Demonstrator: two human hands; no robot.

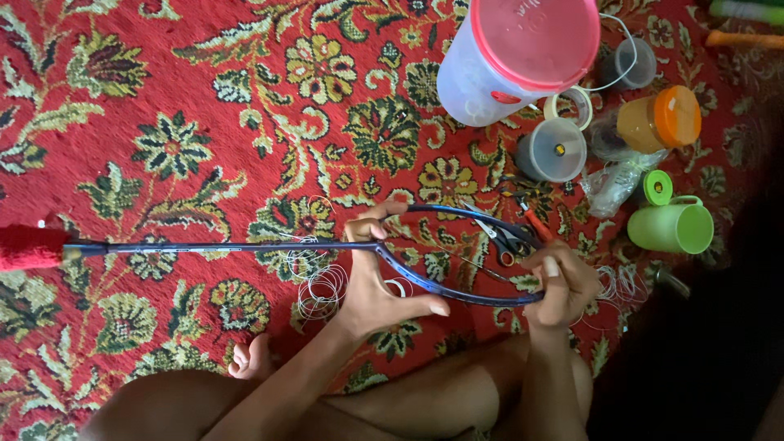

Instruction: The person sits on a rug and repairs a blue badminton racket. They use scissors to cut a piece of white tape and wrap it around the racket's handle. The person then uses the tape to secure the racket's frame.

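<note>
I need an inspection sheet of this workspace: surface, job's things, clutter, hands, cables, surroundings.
Surface: red floral carpet.
Job's things: dark racket frame with red grip, no strings across the head; loose string coil beneath.
Clutter: scissors, red-lidded container, orange-lidded jar, green cup, small clear tub.
Hands: left hand grips the frame near the throat; right hand grips the frame's far end.
Cables: nothing seen.
Surroundings: the person's bare legs.

Left hand (376, 278) spread wide, right hand (563, 286) curled, fingers pinching.
</note>
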